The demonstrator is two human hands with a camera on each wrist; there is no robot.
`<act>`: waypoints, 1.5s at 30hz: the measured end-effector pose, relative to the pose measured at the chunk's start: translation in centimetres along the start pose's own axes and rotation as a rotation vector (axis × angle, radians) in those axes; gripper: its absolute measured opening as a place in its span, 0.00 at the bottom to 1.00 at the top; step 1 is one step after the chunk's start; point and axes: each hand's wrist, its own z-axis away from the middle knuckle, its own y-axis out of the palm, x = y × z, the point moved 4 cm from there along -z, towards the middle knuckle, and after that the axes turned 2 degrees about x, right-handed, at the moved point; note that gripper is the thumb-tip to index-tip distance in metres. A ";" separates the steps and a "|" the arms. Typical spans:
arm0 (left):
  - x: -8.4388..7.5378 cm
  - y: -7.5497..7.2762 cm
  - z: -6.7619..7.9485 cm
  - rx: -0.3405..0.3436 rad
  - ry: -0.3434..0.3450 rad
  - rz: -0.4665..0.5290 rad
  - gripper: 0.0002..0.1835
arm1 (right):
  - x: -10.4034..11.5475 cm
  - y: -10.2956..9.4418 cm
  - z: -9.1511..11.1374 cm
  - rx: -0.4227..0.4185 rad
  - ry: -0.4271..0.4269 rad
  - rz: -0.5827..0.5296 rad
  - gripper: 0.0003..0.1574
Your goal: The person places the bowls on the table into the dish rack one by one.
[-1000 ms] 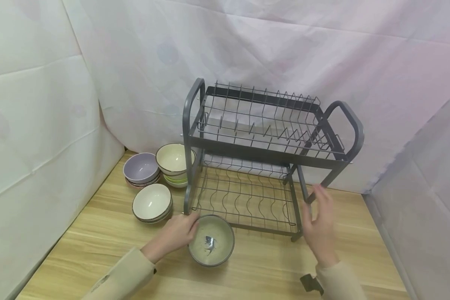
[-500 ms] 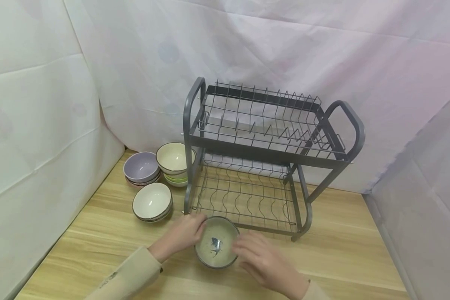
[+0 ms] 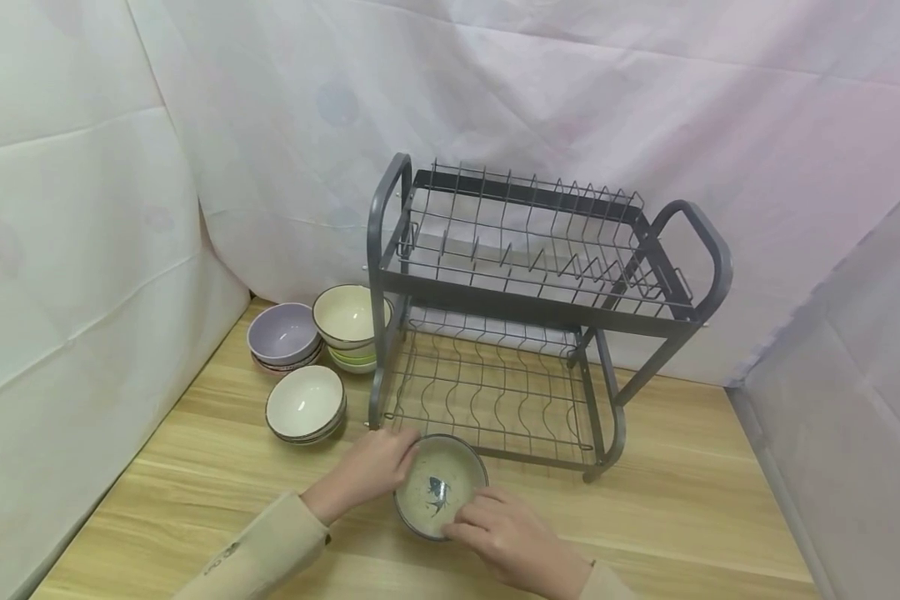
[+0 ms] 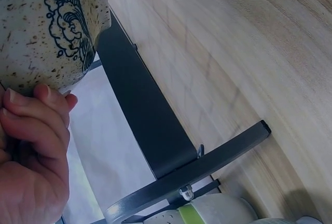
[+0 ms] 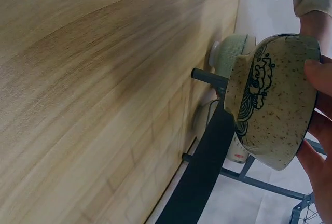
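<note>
A speckled cream bowl (image 3: 450, 467) with a dark rim and a small blue figure inside is held in front of the dish rack in the head view. My left hand (image 3: 367, 471) grips its left rim. At the lower right of the rim, my right hand (image 3: 506, 533) pinches it. Blue wave patterns mark the outside of the bowl (image 4: 46, 32) in the left wrist view, with curled fingers of the left hand (image 4: 36, 151) against it. The right wrist view has the bowl (image 5: 280, 99) above the wooden tabletop, fingers of the right hand (image 5: 319, 86) along its rim.
A dark two-tier dish rack (image 3: 540, 312) stands behind the bowl. Left of it are stacks of bowls: a lavender-topped one (image 3: 281, 333), a cream-topped one (image 3: 345, 315) and a white-topped one (image 3: 303, 404). White cloth (image 3: 570, 100) hangs behind and at the sides.
My right hand has come from the rack's right side to the bowl's rim and now holds it. The left hand and the bowl have shifted slightly right.
</note>
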 end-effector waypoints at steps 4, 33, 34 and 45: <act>-0.1 0.0 -0.1 0.001 0.008 0.004 0.03 | -0.1 0.3 0.1 0.011 -0.015 0.033 0.15; 0.8 -1.1 -0.8 0.026 -0.168 0.235 0.13 | -0.4 -0.8 -0.9 -0.128 0.036 0.065 0.14; 1.0 -1.3 -0.8 0.007 -0.185 0.243 0.14 | -0.6 -0.9 -1.0 -0.138 0.045 0.055 0.13; 4.1 -3.9 -0.5 -0.400 -0.236 0.039 0.08 | -2.8 -1.7 -1.7 -0.298 0.182 -0.214 0.08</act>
